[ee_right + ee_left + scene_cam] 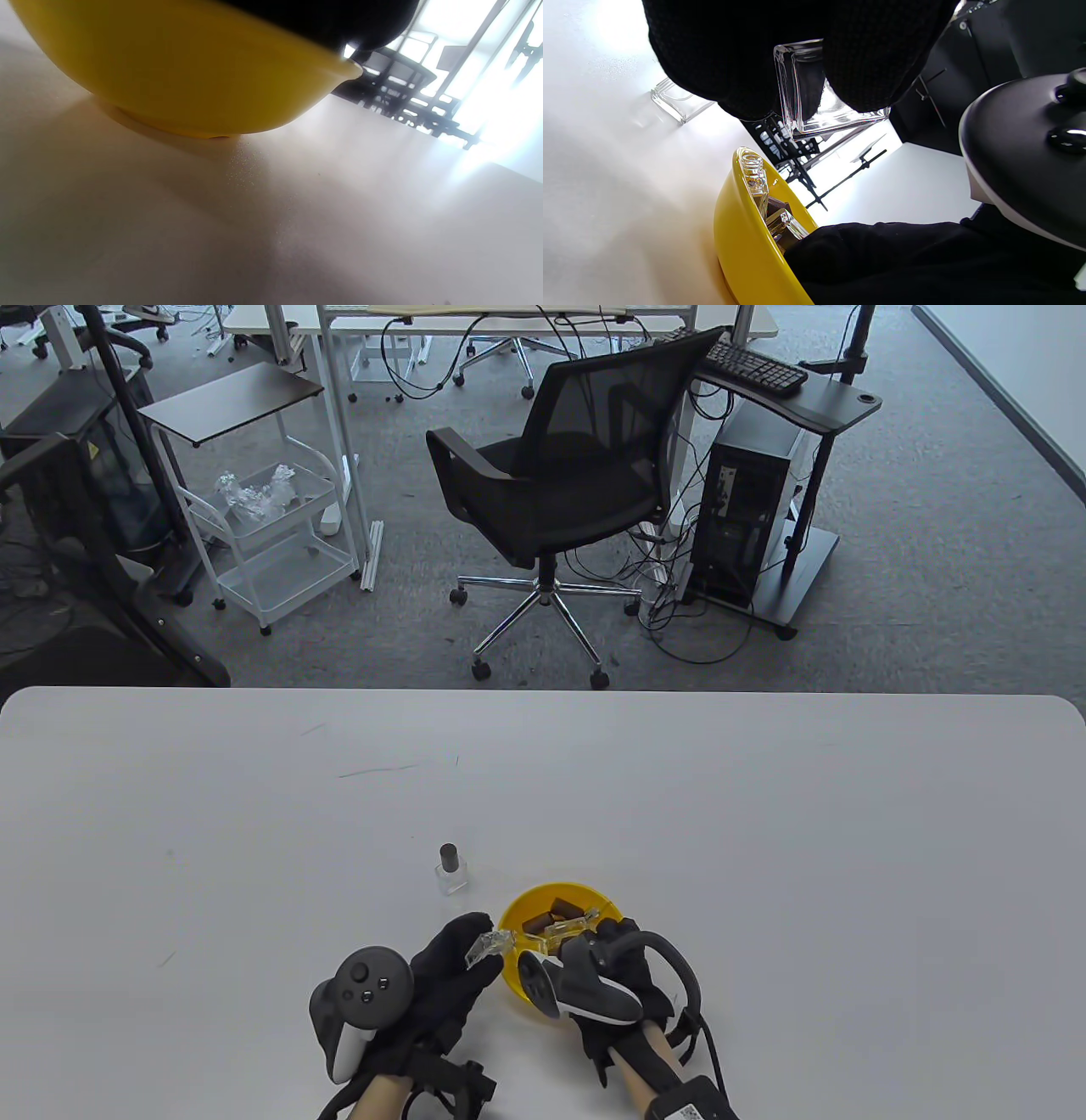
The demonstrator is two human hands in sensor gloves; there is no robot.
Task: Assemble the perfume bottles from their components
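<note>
My left hand (472, 943) pinches a clear square glass bottle (489, 946) just left of the yellow bowl (519, 976); in the left wrist view the bottle (835, 116) sits between the gloved fingers (882, 63). My right hand (607, 938) reaches over the bowl's near right rim, its fingertips hidden by the tracker (585, 988). Inside the bowl lie brown caps (560, 910) and another clear bottle (570, 927), whose neck (754, 169) pokes over the rim. A finished bottle with a dark cap (450, 869) stands upright on the table beyond my left hand.
The white table (764, 831) stretches wide on both sides of the bowl. The right wrist view shows the bowl's yellow outer wall (169, 76) close up with a black glove (339, 17) above it. Past the table's far edge stands an office chair (560, 483).
</note>
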